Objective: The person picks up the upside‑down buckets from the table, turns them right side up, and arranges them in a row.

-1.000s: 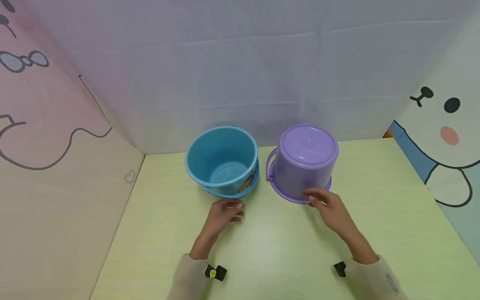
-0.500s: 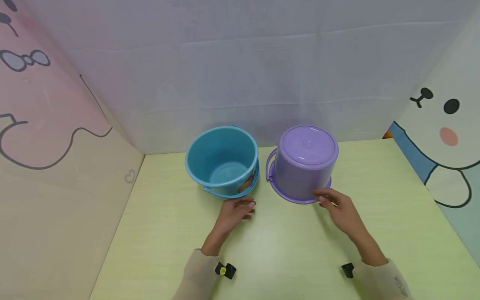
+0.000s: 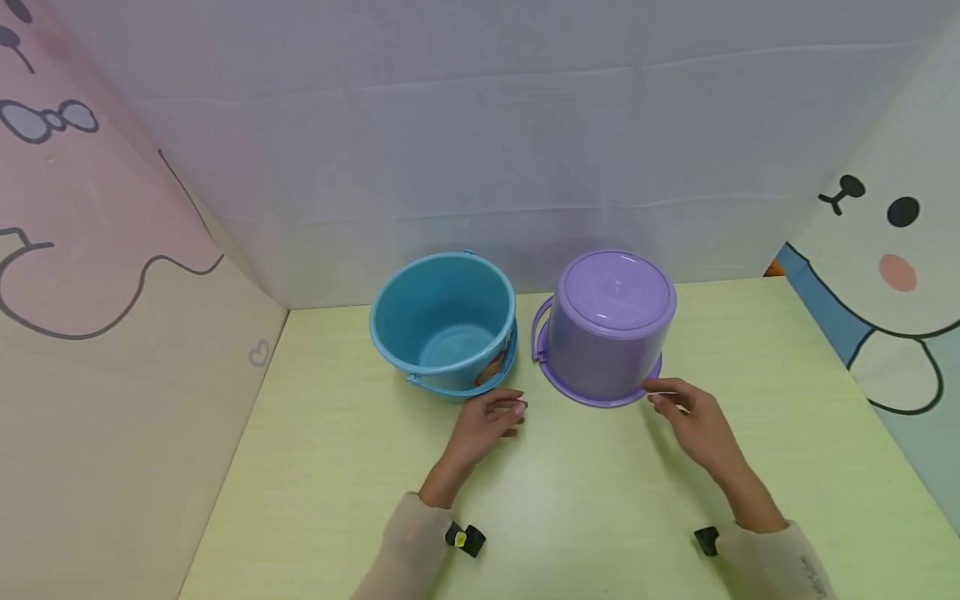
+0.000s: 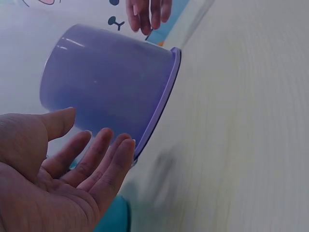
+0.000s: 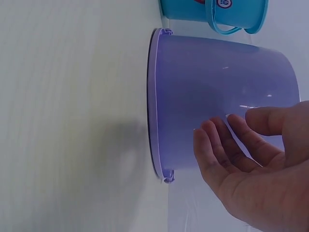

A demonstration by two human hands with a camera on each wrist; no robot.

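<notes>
A blue bucket (image 3: pixel 450 321) stands upright at the middle left of the table, its handle hanging down over the front right side. To its right, a purple bucket (image 3: pixel 607 342) rests upside down, rim on the table and base up, with its handle at the left. My left hand (image 3: pixel 487 425) is just in front of the blue bucket's lower front, fingers loosely bent with nothing in them. At the purple bucket's front right rim is my right hand (image 3: pixel 693 425), its relaxed fingers also without any object. Both wrist views show the purple bucket beyond loosely spread fingers.
The pale green-yellow table (image 3: pixel 315 500) meets a white cloth wall (image 3: pixel 525 150) right behind the buckets. Printed side panels border it, a pink and beige one (image 3: pixel 112 250) on the left and a bear-faced one (image 3: pixel 885 275) on the right.
Both hands have shifted to the right, the left along the blue bucket's front and the right along the purple bucket's rim. The buckets have stayed in place.
</notes>
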